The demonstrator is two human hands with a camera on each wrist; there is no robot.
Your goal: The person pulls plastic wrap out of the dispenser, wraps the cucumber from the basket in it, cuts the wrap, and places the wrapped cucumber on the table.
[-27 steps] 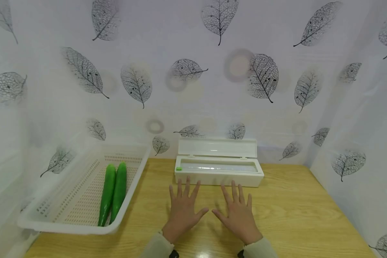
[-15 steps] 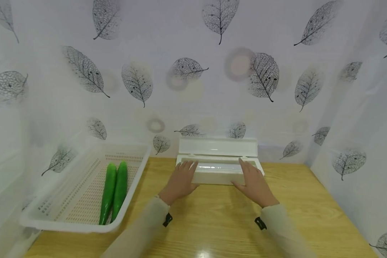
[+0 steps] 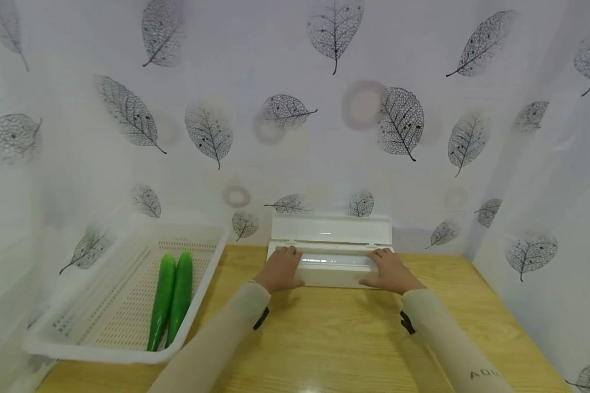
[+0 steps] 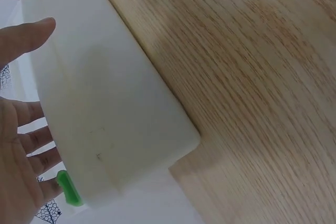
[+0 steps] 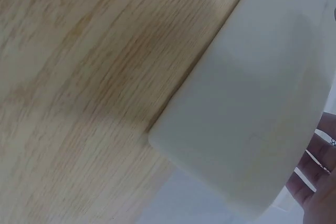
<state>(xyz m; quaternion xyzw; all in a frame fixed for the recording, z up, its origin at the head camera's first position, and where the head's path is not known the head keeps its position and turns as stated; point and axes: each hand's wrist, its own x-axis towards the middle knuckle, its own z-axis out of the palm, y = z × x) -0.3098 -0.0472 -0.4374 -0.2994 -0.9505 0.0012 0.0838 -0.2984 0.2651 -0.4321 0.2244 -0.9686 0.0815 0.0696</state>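
Note:
A long white cling film dispenser [image 3: 331, 277] stands at the back of the wooden table, its lid [image 3: 331, 229] raised behind it. Inside its top, a shiny strip shows between the hands. My left hand [image 3: 280, 269] grips the left end, fingers bent over the top edge and thumb at the front face. At the other end my right hand [image 3: 390, 271] holds it the same way, thumb pointing inward. A green slider [image 4: 69, 188] sits by the left fingertips in the left wrist view. The right wrist view shows the dispenser's plain front [image 5: 236, 108] and its corner at the wood.
On the left stands a white plastic basket [image 3: 118, 305] with slotted sides. Two green cucumbers [image 3: 181, 295] lie side by side in it. A leaf-patterned sheet [image 3: 324, 136] hangs close behind the dispenser and along both sides of the table [image 3: 324, 338].
Both hands have moved forward from above the table, where their fingers were spread, and taken hold of the dispenser's two ends. The dispenser, basket and cucumbers keep their places.

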